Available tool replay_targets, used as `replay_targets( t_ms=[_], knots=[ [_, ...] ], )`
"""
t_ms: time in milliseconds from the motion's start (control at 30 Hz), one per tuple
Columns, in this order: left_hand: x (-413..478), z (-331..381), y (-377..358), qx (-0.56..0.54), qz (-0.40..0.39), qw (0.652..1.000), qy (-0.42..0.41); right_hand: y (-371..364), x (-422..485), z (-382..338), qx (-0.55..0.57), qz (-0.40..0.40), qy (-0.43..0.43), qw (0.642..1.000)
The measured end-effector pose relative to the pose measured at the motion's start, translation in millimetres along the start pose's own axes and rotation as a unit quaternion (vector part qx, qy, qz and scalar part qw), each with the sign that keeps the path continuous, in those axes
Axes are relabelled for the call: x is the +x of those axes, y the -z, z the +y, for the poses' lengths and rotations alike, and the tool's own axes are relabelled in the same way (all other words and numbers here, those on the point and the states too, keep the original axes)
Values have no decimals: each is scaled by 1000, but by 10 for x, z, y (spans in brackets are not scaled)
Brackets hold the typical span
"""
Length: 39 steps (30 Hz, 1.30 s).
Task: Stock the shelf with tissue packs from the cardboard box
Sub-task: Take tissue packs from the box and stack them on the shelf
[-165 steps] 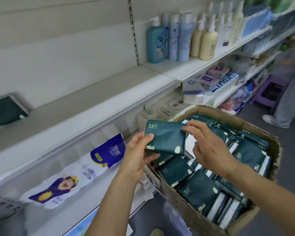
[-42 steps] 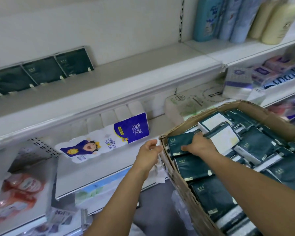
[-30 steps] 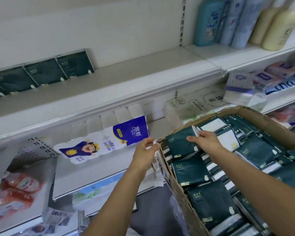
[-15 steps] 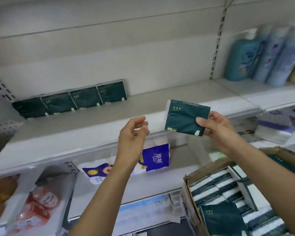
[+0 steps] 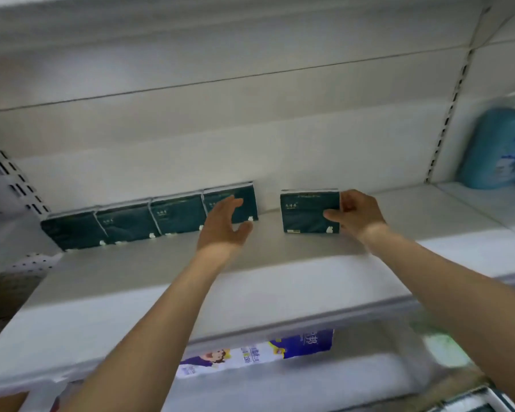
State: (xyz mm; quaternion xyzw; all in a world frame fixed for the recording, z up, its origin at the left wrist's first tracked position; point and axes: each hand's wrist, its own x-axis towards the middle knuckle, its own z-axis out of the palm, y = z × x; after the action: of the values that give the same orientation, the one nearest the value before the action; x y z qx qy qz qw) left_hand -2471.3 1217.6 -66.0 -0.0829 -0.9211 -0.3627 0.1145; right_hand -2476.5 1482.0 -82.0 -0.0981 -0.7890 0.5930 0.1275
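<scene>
one tissue pack (image 5: 308, 211) sits pinched by curled fingers of the right hand (image 5: 356, 214). fingers of the left hand (image 5: 223, 224) spread, empty, the row of packs (image 5: 131, 221) just beyond them.

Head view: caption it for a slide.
Right hand holds a dark green tissue pack upright on the white shelf, apart from four others.

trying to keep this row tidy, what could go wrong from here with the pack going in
1. The new pack stands apart from the row of four packs; released there, it may tip or leave a gap.
2. The right hand grips only its right edge, so sliding it may twist it.
3. The open left hand, at the row's end pack, could knock it over.
</scene>
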Motion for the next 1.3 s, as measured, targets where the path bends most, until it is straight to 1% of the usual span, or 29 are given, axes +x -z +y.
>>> replay_targets(
  t_ms=[67, 133, 233, 467, 667, 767, 867, 933, 967, 1067, 1133, 1200, 1300],
  knots=[
    [186, -82, 10, 90, -5, 995, -54, -113, 163, 0, -12, -17, 29, 999],
    [342, -148, 17, 162, -11, 983, -87, -226, 312, -2, -23, -23, 43, 999],
    [502, -209, 4, 209, -14, 974, -92, -396, 470, -21, -55, -26, 41, 997],
    [569, -346, -48, 232, 6, 966, -116, -667, 618, -84, -92, -25, 53, 994],
    [572, -370, -69, 238, 21, 962, -131, -761, 644, -74, -120, 7, 48, 992],
    [580, -365, -50, 243, 6, 962, -124, -772, 612, -77, -97, 4, 24, 995],
    [592, -287, 12, 244, -8, 963, -113, -699, 476, -107, -124, -1, 34, 992],
    [510, -152, 38, 207, 8, 971, -121, -593, 312, -111, -128, 11, 55, 990],
    [425, -53, 39, 169, 13, 977, -128, -532, 207, -119, -120, 15, 62, 991],
    [20, 284, -28, 1, -1, 992, -125, -302, -130, -109, -106, 34, 79, 991],
    [-302, 497, -130, -81, -10, 988, -128, -111, -394, -87, -87, 26, 101, 991],
    [-608, 698, -241, -148, -25, 981, -123, 105, -668, -46, -91, 18, 129, 987],
    [-1088, 952, -414, -235, -59, 966, -90, 455, -1102, 43, -108, 25, 157, 981]
  ],
)
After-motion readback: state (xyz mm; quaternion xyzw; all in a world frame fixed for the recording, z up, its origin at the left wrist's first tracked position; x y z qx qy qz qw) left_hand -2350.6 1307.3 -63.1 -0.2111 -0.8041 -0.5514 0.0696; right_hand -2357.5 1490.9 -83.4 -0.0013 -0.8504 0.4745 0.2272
